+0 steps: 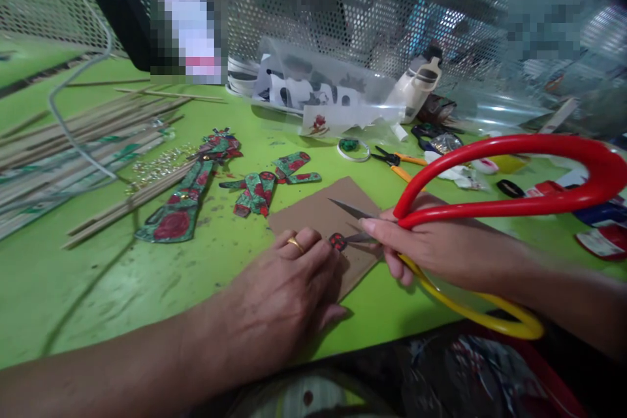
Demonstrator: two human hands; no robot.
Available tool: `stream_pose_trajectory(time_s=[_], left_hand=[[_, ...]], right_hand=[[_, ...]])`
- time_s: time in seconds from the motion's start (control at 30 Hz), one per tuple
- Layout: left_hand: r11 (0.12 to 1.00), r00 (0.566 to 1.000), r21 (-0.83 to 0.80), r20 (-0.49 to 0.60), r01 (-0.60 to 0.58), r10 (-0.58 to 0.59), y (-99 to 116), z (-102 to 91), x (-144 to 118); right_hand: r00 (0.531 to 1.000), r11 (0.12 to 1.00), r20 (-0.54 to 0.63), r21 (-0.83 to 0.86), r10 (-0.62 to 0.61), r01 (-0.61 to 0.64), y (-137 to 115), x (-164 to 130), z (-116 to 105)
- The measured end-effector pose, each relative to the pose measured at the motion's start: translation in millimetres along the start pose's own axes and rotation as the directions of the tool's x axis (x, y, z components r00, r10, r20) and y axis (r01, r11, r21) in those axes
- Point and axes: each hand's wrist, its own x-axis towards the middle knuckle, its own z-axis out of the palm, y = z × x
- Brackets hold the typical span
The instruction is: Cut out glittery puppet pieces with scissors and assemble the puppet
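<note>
My right hand (416,241) is closed on a pair of scissors (470,209) with one red and one yellow handle loop. The blades stand apart, and the lower tip meets a small dark piece with red patches (337,241). My left hand (298,274), with a gold ring, has its fingers curled over that piece and pressed down on a brown cardboard sheet (353,202). Beyond my left hand lie several green-and-red patterned cut pieces (257,192). Left of them is a long patterned figure (181,209) on thin sticks.
Bundled wooden sticks (98,124) lie at the left, with a white cable (73,124) across them. Behind are a phone (191,32), a clear plastic roll (318,78) and a white bottle (416,81). Orange-handled pliers (392,158) and clutter lie at the right.
</note>
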Motion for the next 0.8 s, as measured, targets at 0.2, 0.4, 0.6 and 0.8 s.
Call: stream_pose_trajectory(time_s=[0.2, 0.4, 0.6, 0.8], left_hand=[[1.000, 1.000, -0.011, -0.014, 0.024, -0.024, -0.6, -2.5, 1.0], [1.000, 0.999, 0.023, -0.039, -0.009, 0.010, -0.7, 1.8, -0.9], [0.999, 1.000, 0.034, 0.002, -0.005, 0.005, 1.2, 2.0, -1.1], [0.999, 0.999, 0.041, 0.040, 0.002, -0.003, 3.0, 2.2, -1.8]], right_hand=[[1.000, 1.000, 0.023, -0.014, -0.019, 0.020, -0.3, 1.4, -0.8], [0.996, 0.996, 0.043, -0.048, -0.075, 0.077, -0.2, 2.6, -3.8], [0.991, 0.988, 0.039, -0.073, -0.131, 0.134, -2.7, 4.8, -6.3], [0.983, 0.975, 0.085, -0.142, -0.161, 0.171, -19.7, 5.1, -11.8]])
